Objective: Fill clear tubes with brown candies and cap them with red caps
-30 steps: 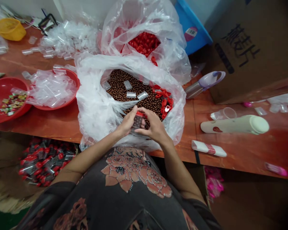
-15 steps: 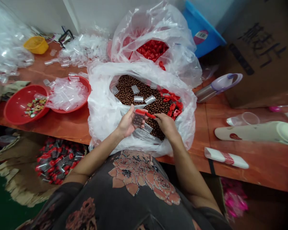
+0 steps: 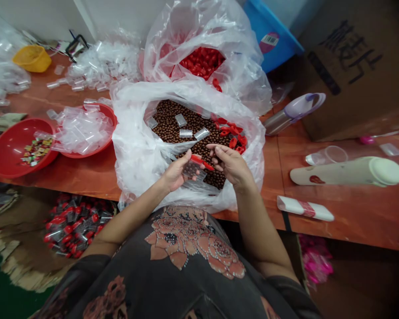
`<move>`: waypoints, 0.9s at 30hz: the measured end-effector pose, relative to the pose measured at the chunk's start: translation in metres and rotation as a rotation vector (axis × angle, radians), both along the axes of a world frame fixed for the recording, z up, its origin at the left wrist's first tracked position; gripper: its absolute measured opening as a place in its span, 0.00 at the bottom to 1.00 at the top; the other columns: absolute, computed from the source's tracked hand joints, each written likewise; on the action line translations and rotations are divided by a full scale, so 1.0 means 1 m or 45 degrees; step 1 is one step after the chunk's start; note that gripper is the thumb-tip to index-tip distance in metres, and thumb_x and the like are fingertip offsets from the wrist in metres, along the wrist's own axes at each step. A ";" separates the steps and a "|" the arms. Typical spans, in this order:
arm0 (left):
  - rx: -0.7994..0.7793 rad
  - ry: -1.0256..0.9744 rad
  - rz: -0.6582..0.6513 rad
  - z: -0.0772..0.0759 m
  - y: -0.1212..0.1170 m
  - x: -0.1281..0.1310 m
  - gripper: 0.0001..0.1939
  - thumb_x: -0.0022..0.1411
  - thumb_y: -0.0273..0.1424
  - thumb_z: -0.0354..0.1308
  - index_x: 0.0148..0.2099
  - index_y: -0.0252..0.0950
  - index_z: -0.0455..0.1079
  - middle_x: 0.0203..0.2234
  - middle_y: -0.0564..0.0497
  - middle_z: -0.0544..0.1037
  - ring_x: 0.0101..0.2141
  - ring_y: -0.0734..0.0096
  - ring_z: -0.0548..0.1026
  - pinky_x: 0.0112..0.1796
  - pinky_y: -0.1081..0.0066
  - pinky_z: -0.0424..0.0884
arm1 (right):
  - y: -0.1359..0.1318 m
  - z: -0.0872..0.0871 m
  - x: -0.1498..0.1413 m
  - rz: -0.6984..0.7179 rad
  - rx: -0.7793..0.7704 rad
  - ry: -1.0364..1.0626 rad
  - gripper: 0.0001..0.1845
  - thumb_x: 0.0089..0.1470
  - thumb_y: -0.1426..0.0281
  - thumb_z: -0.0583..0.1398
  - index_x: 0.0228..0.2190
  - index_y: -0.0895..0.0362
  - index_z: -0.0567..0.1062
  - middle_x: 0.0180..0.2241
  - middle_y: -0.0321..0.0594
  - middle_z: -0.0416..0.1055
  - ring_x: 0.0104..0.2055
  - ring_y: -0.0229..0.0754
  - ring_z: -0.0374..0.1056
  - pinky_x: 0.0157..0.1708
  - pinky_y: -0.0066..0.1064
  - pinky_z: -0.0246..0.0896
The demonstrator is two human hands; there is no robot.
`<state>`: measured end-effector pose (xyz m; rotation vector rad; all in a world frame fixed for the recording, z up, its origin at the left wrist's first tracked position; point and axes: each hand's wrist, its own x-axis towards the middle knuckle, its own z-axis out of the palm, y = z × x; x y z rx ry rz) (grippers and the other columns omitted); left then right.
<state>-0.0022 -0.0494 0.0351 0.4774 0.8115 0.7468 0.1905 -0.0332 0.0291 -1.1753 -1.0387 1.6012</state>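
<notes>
A clear case (image 3: pixel 190 169) with a red top is held in the left hand (image 3: pixel 175 174); the right hand (image 3: pixel 234 169) is held near it, fingers parted. Beneath them, brown balls (image 3: pixel 173 119) are contained in a white bag (image 3: pixel 133 133), with clear sleeves (image 3: pixel 202 134) and red caps (image 3: pixel 233 129) scattered on top. On the tabletop (image 3: pixel 96 175), two red bowls (image 3: pixel 3 148) are placed to the left, and a pale green bottle (image 3: pixel 339 172) is laid to the right.

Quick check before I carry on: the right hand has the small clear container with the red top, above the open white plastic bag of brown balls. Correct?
Not quite. The head view shows the left hand holding the small clear container with the red top, not the right hand. It is indeed above the open white plastic bag of brown balls.
</notes>
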 end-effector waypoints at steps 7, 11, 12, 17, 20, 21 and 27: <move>0.032 0.092 -0.057 -0.003 -0.003 0.004 0.20 0.66 0.46 0.56 0.42 0.33 0.73 0.28 0.46 0.80 0.23 0.75 0.74 0.21 0.75 0.66 | -0.005 0.017 -0.005 0.412 0.612 -0.673 0.15 0.61 0.58 0.58 0.43 0.48 0.81 0.33 0.37 0.73 0.37 0.40 0.68 0.39 0.34 0.65; 0.086 0.132 -0.114 -0.005 -0.006 0.005 0.19 0.65 0.46 0.58 0.39 0.33 0.72 0.26 0.48 0.79 0.22 0.76 0.73 0.20 0.76 0.64 | -0.004 0.023 0.000 0.659 0.736 -0.855 0.16 0.64 0.59 0.54 0.41 0.46 0.81 0.30 0.36 0.69 0.34 0.41 0.66 0.38 0.34 0.65; 0.093 0.132 -0.122 -0.005 -0.006 0.005 0.19 0.64 0.47 0.58 0.39 0.33 0.71 0.26 0.48 0.78 0.22 0.76 0.73 0.20 0.76 0.64 | -0.004 0.024 0.001 0.683 0.738 -0.854 0.15 0.63 0.59 0.55 0.41 0.46 0.81 0.30 0.36 0.69 0.35 0.41 0.66 0.39 0.34 0.65; 0.098 0.098 -0.125 -0.007 -0.006 0.005 0.22 0.63 0.50 0.58 0.41 0.33 0.72 0.29 0.45 0.80 0.24 0.74 0.74 0.22 0.74 0.65 | -0.004 0.024 0.001 0.283 0.399 -0.514 0.16 0.56 0.61 0.63 0.46 0.50 0.78 0.31 0.34 0.73 0.29 0.37 0.66 0.32 0.32 0.65; 0.105 0.106 -0.133 -0.007 -0.005 0.005 0.23 0.63 0.51 0.58 0.42 0.33 0.73 0.30 0.44 0.81 0.24 0.73 0.73 0.21 0.74 0.65 | -0.006 0.023 -0.006 0.084 0.168 -0.304 0.14 0.49 0.61 0.67 0.37 0.54 0.79 0.25 0.31 0.70 0.21 0.32 0.59 0.21 0.28 0.58; 0.102 0.107 -0.135 -0.006 -0.005 0.005 0.24 0.63 0.51 0.58 0.42 0.33 0.73 0.30 0.44 0.81 0.24 0.73 0.73 0.21 0.74 0.65 | -0.008 0.022 -0.009 0.036 0.144 -0.267 0.12 0.47 0.61 0.69 0.34 0.54 0.79 0.23 0.30 0.70 0.20 0.31 0.59 0.20 0.27 0.56; 0.081 0.074 -0.135 -0.004 -0.006 0.011 0.24 0.65 0.50 0.56 0.45 0.32 0.73 0.29 0.44 0.80 0.23 0.74 0.74 0.20 0.75 0.65 | -0.018 0.020 -0.029 -0.107 0.085 -0.086 0.11 0.41 0.62 0.71 0.24 0.55 0.77 0.22 0.31 0.72 0.20 0.33 0.63 0.18 0.27 0.59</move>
